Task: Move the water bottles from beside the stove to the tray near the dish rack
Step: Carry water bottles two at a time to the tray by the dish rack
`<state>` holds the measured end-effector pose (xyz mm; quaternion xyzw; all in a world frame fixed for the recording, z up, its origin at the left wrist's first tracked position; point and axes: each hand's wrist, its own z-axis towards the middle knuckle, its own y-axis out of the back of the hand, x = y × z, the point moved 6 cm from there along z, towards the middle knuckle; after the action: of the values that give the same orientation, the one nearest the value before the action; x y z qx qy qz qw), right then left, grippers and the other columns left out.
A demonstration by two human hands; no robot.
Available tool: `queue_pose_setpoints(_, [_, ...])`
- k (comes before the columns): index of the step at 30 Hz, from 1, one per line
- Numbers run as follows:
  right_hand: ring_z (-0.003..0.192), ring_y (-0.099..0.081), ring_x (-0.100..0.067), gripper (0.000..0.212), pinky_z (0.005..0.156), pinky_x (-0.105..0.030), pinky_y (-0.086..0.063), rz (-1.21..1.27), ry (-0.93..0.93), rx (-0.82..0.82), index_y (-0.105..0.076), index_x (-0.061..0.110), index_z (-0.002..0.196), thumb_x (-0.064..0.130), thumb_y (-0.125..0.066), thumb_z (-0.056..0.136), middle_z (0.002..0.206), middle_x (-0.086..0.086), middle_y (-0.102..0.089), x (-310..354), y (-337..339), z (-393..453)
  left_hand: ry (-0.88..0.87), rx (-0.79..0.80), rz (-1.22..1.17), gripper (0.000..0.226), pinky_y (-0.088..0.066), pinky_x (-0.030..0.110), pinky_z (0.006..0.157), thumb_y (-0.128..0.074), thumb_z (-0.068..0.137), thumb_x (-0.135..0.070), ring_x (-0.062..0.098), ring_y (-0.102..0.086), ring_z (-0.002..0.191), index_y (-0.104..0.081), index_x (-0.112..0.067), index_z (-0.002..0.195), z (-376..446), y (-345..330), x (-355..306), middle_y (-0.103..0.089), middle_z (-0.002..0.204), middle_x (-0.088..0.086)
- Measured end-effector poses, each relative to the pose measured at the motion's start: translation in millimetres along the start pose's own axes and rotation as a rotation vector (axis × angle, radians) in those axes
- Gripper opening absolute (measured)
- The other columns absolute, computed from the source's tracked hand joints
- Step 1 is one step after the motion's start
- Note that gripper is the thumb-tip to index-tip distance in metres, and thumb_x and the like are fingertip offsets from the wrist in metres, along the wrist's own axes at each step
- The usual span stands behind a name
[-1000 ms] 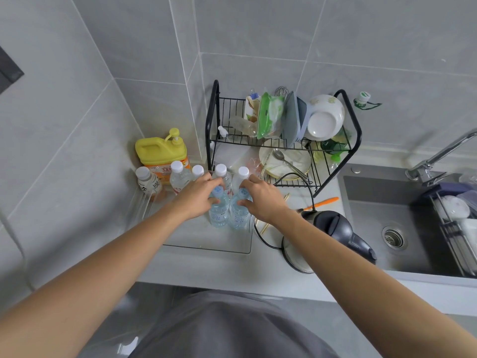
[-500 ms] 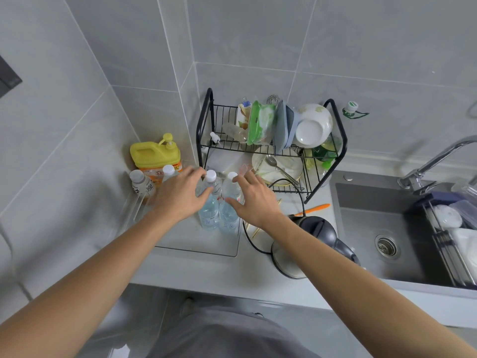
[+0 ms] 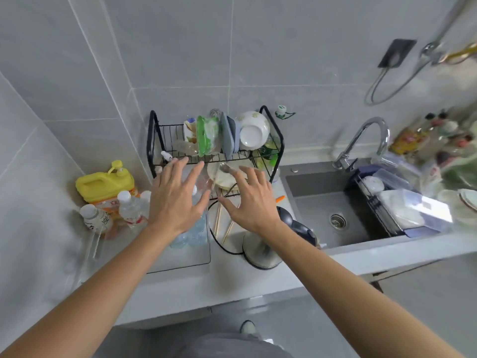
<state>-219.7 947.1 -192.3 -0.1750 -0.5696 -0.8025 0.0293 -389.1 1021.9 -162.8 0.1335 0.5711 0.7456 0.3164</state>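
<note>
Water bottles stand upright in the clear tray, left of middle in the frame, right under the left hand. That hand is spread wide and holds nothing. Just to its right, the right hand is spread wide and empty too, over the dish rack. The left hand is nearer the bottles.

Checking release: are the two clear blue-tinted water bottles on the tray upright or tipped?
Upright. The two clear blue-tinted water bottles stand on the clear tray, partly hidden under the open left hand; neither hand grips them.
</note>
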Motion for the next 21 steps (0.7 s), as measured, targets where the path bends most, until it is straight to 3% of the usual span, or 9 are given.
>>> queue_pose_setpoints(5, [0.150, -0.029, -0.030, 0.074, 0.121, -0.051, -0.033, -0.052, -0.166, -0.025, -0.037, 0.033, 0.154, 0.071, -0.052, 0.093, 0.160, -0.003, -0.040, -25, 38, -52, -0.150, 0.037, -0.084, 0.072, -0.033, 0.057, 0.119, -0.042, 0.096, -0.060, 0.037, -0.032, 0.152, -0.039, -0.026, 0.160, -5, -4, -52, -0.041, 0.161, 0.013])
queue_pose_setpoints(10, [0.154, -0.027, -0.035, 0.077, 0.123, -0.054, -0.030, -0.086, -0.371, -0.050, -0.038, 0.031, 0.156, 0.071, -0.051, 0.091, 0.164, -0.005, -0.037, -65, 76, -132, -0.349, 0.074, -0.193, 0.071, -0.033, 0.055, 0.119, -0.046, 0.092, -0.056, 0.035, -0.036, 0.150, -0.046, -0.023, 0.156, -21, -9, -137, -0.045, 0.158, 0.013])
queue_pose_setpoints(21, [0.156, -0.022, -0.031, 0.076, 0.126, -0.053, -0.025, -0.140, -0.831, -0.247, -0.035, 0.032, 0.158, 0.071, -0.048, 0.094, 0.165, -0.006, -0.034, -204, 193, -371, -0.743, 0.175, -0.266, 0.073, -0.031, 0.054, 0.123, -0.043, 0.093, -0.059, 0.030, -0.033, 0.153, -0.041, -0.026, 0.159, -101, -24, -407, -0.044, 0.160, 0.010])
